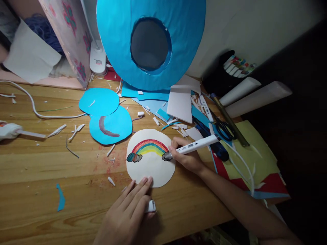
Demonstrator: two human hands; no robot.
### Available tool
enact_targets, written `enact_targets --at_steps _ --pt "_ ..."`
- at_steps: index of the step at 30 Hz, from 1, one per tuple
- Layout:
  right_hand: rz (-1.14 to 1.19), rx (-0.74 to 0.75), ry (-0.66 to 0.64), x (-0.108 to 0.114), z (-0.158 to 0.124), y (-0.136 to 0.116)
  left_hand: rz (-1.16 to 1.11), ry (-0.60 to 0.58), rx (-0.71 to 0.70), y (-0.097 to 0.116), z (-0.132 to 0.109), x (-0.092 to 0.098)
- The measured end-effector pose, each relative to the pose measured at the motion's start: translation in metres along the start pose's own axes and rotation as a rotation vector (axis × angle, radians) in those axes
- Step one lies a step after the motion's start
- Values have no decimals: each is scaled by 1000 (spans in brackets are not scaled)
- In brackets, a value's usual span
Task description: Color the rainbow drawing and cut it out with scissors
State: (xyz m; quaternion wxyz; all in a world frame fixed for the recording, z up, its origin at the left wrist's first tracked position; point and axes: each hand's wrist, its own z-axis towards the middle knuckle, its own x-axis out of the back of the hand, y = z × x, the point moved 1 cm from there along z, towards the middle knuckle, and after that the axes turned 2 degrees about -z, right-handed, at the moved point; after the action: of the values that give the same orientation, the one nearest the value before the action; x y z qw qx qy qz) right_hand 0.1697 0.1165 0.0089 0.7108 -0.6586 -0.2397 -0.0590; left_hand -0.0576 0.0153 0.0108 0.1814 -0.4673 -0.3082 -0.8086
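A cream paper circle (pixel 150 166) lies on the wooden table (pixel 51 170) with a rainbow and two grey clouds drawn on it. My right hand (pixel 186 157) is closed round a white marker (pixel 195 146), whose tip touches the right cloud. My left hand (pixel 130 211) presses its fingertips flat on the circle's near edge. A small white marker cap (pixel 151 206) is tucked under its thumb.
Two blue paper circles (pixel 107 115) lie behind the drawing. A large blue ring (pixel 150 41) leans against the wall. Scissors (pixel 224 127), paper sheets and scraps crowd the right side. A glue gun (pixel 10 131) and its cord sit at the left.
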Motion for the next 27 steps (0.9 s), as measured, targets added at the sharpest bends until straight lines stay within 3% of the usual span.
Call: enact_targets --at_steps 7,12,17,23,27 --pt "-44 -5 107 3 1 -4 -43 -11 35 0 -1 -2" --pt "-52 -27 58 4 1 -4 -77 11 42 1 1 1" --pt "-69 -38 146 9 2 -1 -66 14 34 1 2 0" --pt "-110 -50 89 12 4 -3 -61 0 45 1 1 1" --pt "-87 -42 142 16 6 -3 -48 -18 45 1 0 0"
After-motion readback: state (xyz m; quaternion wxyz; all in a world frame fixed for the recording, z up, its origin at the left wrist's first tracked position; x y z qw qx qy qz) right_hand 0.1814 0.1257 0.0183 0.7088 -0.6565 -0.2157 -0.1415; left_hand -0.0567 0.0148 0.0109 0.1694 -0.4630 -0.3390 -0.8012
